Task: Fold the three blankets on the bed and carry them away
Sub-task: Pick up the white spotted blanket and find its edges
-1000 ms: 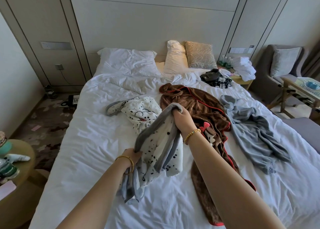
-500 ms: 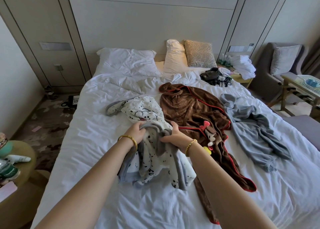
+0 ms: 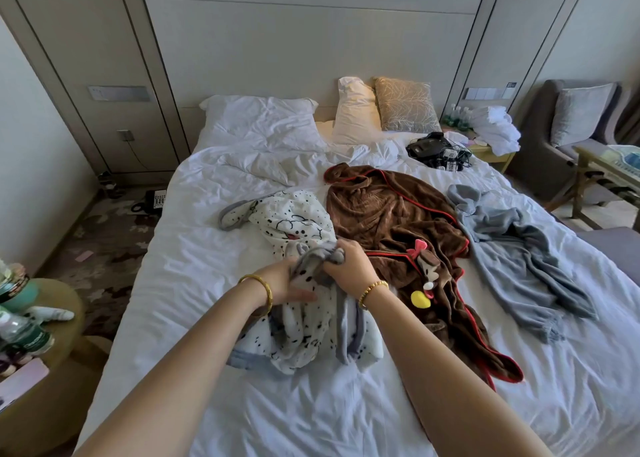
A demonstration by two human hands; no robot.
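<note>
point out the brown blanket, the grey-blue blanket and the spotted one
brown blanket [image 3: 388, 214], head view, its bare upper middle
grey-blue blanket [image 3: 519, 266], head view, its crumpled middle
spotted blanket [image 3: 294, 221], head view, its far white part beyond the hands

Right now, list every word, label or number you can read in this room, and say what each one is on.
None can be read.
Bottle on the side table: label print too blurred.
Phone on the floor: keypad too small.
Wall panel by the headboard: dark sign too small.
Black items on the bed: white tags illegible.
</note>
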